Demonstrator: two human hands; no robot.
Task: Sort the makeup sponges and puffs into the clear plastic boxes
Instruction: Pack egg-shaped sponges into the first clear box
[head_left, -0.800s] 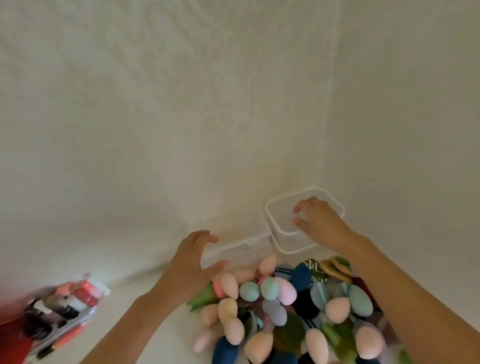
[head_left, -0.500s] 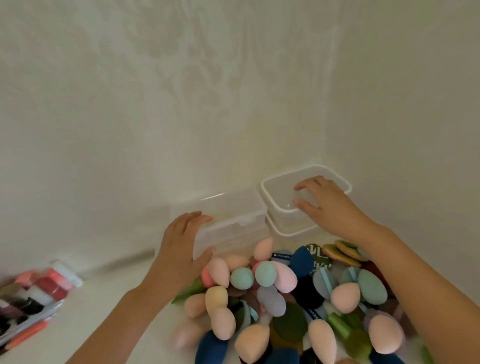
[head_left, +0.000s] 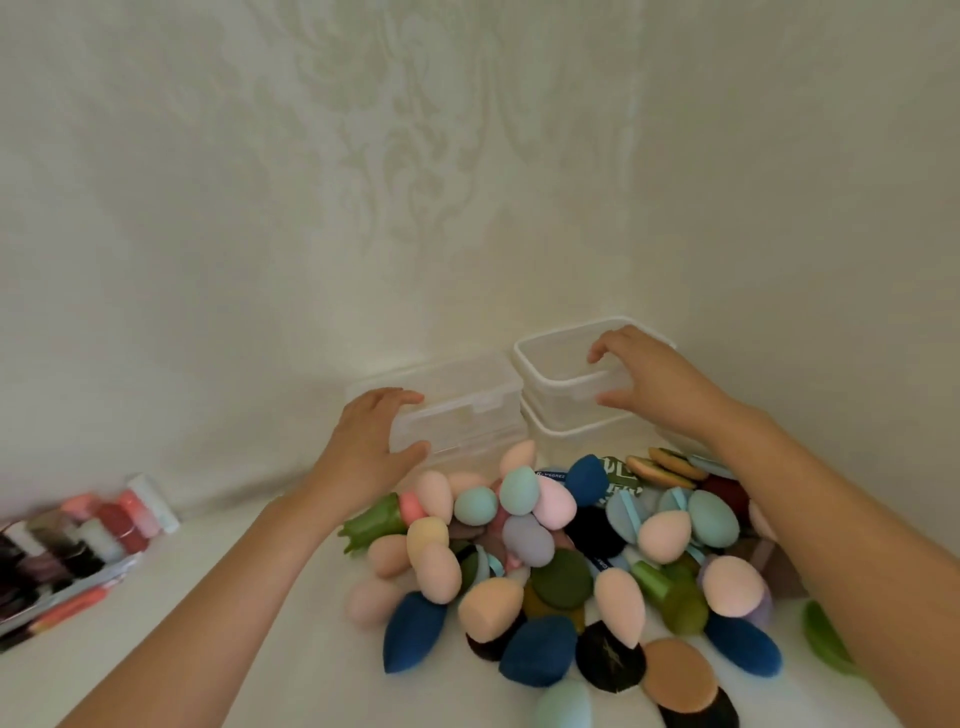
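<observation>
My left hand (head_left: 371, 447) grips the flat clear lidded box (head_left: 467, 415); my right hand (head_left: 657, 382) grips the stacked open tub (head_left: 556, 364); egg-shaped foam sponges (head_left: 519, 540) are heaped just before both.

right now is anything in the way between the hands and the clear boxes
Nothing visible. The left hand grips the lidded box, the right hand spans the top tub; the sponge pile lies nearer.
</observation>
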